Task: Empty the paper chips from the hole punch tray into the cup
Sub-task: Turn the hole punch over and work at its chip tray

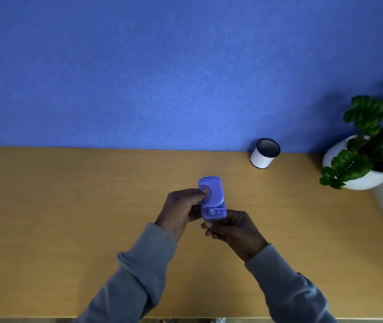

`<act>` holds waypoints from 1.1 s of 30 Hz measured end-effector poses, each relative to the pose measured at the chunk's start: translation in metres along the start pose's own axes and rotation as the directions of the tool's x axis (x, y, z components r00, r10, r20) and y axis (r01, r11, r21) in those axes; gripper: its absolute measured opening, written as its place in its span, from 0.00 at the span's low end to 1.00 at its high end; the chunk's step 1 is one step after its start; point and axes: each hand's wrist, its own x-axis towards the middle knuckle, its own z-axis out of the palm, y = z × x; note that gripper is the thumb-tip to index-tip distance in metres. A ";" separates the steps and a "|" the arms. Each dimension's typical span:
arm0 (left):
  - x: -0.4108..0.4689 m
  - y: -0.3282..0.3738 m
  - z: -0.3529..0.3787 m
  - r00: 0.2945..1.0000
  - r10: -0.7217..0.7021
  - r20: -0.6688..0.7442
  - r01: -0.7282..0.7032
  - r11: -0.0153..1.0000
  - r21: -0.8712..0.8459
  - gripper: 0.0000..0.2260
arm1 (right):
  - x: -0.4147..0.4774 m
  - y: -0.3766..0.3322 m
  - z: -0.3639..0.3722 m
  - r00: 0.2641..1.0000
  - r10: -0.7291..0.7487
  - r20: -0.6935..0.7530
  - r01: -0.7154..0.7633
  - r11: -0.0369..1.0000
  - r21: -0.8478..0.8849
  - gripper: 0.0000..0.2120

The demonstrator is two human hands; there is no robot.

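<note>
Purple hole punch (pixel 212 198) sits in both our hands above the wooden counter (pixel 69 206): left hand (pixel 181 212) pinching its side, right hand (pixel 232 229) gripping its near end; the white cup (pixel 264 155) stands well apart by the blue wall (pixel 162 66)

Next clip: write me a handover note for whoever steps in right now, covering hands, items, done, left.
Left hand: shut on the purple hole punch, fingertips pressing its upper face.
Right hand: grip on the punch's near end, supporting it from below.
The punch is held above the wooden desk, mid-centre.
Cup: white with a dark rim, upright at the back of the desk by the blue wall, apart from the punch. Potted plant further right.
Done: punch picked up.
Left: open the tray, carry it to the cup, tip out the chips. No chips visible yet.
</note>
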 end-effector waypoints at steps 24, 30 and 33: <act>0.002 -0.006 0.003 0.998 -0.054 -0.038 0.059 0.989 0.136 0.13 | 0.025 -0.003 -0.010 0.973 0.085 0.217 -0.205 0.755 0.622 0.34; 0.000 -0.007 0.010 0.996 -0.065 -0.057 0.075 0.979 0.188 0.07 | 0.038 0.001 -0.002 0.964 0.088 0.252 -0.253 0.605 0.755 0.27; 0.001 -0.009 0.007 0.996 -0.060 -0.072 0.074 0.974 0.215 0.09 | 0.039 0.002 0.000 0.972 0.103 0.214 -0.230 0.619 0.751 0.25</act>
